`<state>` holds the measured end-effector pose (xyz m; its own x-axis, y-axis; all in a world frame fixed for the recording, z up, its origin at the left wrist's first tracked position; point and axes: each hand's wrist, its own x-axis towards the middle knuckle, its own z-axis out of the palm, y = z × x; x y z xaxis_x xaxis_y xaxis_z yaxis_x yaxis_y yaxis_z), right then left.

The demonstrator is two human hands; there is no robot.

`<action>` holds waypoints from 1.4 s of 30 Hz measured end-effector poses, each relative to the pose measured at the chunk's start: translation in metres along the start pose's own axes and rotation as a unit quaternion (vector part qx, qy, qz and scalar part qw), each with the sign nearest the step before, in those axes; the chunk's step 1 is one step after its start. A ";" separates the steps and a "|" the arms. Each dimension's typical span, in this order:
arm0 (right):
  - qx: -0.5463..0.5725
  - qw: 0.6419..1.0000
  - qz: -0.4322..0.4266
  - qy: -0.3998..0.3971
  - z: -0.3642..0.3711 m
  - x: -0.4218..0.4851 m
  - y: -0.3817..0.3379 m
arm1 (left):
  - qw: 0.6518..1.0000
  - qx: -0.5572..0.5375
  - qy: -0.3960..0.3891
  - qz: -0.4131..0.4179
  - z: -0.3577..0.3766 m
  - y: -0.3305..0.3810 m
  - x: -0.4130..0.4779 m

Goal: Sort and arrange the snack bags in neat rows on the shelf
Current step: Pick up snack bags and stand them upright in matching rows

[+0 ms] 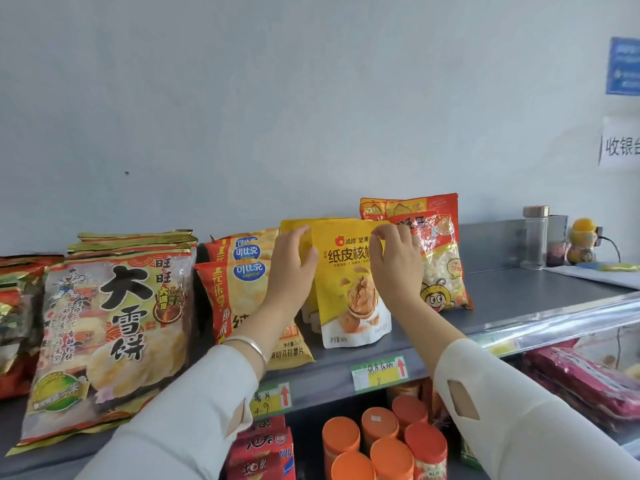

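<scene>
Between the two hands, on the grey shelf (502,296), a yellow walnut pouch (353,299) stands upright at the front of a short file of like pouches, with the left hand (294,268) curled round its left edge and the right hand (394,268) pinching its top right corner. To do this step well, the person should probably square it face-forward and flush with those behind. It should stay clear of the Copico crisp bags (235,296) beyond the left hand and the red snack bag (443,265) beyond the right.
</scene>
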<state>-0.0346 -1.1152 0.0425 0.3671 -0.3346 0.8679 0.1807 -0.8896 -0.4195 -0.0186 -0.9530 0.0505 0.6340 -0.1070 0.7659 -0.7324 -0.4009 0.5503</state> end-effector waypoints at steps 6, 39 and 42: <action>-0.016 0.995 -0.075 -0.066 0.004 0.049 -0.011 | 0.999 0.029 0.004 0.031 0.000 -0.008 0.051; -0.024 0.812 -0.200 -0.548 0.165 0.222 0.027 | 0.927 0.255 -0.260 -0.087 0.037 -0.114 0.230; -0.021 0.824 -0.208 -0.526 0.175 0.221 0.032 | 0.920 0.271 -0.269 -0.085 0.044 -0.117 0.239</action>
<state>0.2117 -1.1631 0.1741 0.8735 0.4372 0.2142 0.4671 -0.8767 -0.1152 0.2290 -0.9713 0.1544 0.8659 -0.3774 0.3283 -0.4722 -0.8332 0.2879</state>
